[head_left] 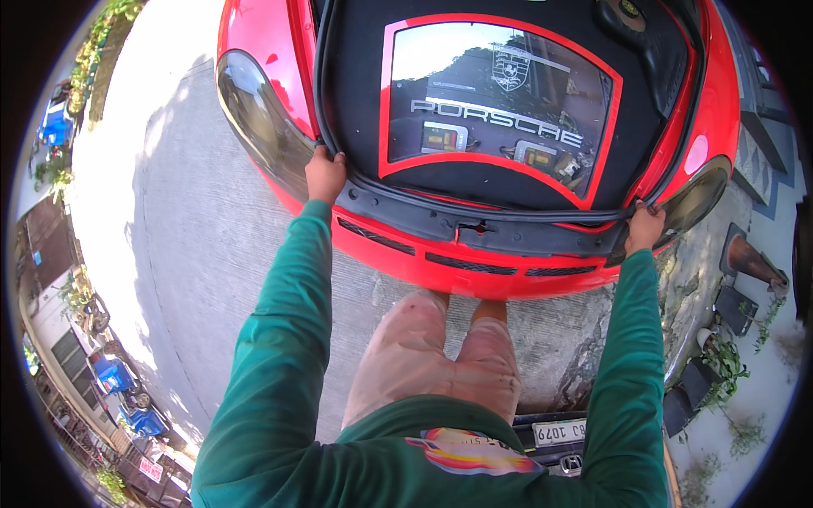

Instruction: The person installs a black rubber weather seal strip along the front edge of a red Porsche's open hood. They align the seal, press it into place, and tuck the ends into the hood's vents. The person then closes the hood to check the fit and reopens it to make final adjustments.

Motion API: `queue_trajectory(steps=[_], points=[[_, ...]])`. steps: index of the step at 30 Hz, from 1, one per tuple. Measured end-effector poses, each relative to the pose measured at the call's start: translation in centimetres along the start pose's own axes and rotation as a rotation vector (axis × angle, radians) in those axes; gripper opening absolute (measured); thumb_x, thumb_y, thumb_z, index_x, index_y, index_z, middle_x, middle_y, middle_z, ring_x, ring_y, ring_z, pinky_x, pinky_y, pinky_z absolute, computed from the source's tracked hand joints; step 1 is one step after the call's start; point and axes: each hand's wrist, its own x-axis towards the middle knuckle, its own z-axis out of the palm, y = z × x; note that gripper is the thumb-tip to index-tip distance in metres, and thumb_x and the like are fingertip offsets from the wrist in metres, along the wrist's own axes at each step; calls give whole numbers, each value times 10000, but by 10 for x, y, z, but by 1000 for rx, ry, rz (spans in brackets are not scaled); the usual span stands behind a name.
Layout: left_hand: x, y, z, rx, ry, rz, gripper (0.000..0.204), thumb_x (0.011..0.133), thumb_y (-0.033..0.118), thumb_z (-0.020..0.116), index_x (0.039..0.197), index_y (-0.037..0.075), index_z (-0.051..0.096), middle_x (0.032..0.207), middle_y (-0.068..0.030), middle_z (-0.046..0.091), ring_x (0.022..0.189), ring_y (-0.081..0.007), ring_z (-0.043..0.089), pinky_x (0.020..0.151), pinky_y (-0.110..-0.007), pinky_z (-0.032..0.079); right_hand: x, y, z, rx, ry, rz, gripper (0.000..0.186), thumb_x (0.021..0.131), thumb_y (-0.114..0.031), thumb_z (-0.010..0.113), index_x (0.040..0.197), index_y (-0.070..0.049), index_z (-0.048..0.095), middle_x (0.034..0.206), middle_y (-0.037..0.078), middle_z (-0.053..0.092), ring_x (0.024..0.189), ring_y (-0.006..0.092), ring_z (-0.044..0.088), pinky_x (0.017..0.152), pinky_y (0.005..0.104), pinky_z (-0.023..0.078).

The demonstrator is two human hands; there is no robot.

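Observation:
A red car [457, 279] stands in front of me, its front luggage compartment uncovered. A black rubber seal [525, 216] runs along the compartment's rim. At the rim's left front corner, beside the left headlight [258, 106], my left hand [324, 176] is closed with thumb and fingers pinching the seal. My right hand [645, 229] pinches the same strip at the right front corner, near the right headlight [699, 195]. Between the hands lies the black front trim panel [406, 210] with a latch opening [476, 229]. A red-framed clear window [500, 93] sits in the dark compartment floor.
Close behind me is another vehicle's front with a licence plate [559, 432]. On the right stand an orange-brown cone [754, 261] and potted plants [720, 364]. Concrete pavement [195, 254] stretches to the left, with blue vehicles [114, 375] along its far side.

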Motion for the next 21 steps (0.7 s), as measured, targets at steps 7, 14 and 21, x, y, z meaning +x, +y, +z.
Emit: queue_trajectory(steps=[7,14,21], points=[[0,1,-1,70,-28,108,458,941,213,729,1294,-44,591,957,-237,744,819,-353,733,754,-442,588,-3,-5,-3,12,48,-20,434,943,-89,747,1309,24,541,1048,98,666,813,185,664,610,310,538],[4,21,-7,183,28,-26,462,898,231,667,1274,-28,593,1104,-358,714,1099,-518,681,987,-541,540,-5,-8,-5,28,65,-33,458,945,-96,747,1332,20,533,1058,108,666,835,194,679,627,307,544],[-1,34,-23,123,63,-42,434,904,235,701,1229,-44,630,1063,-307,744,1036,-479,721,921,-520,565,-15,-8,-14,-101,-33,-13,418,962,-107,732,1290,26,509,1070,134,676,822,206,690,583,322,599]])
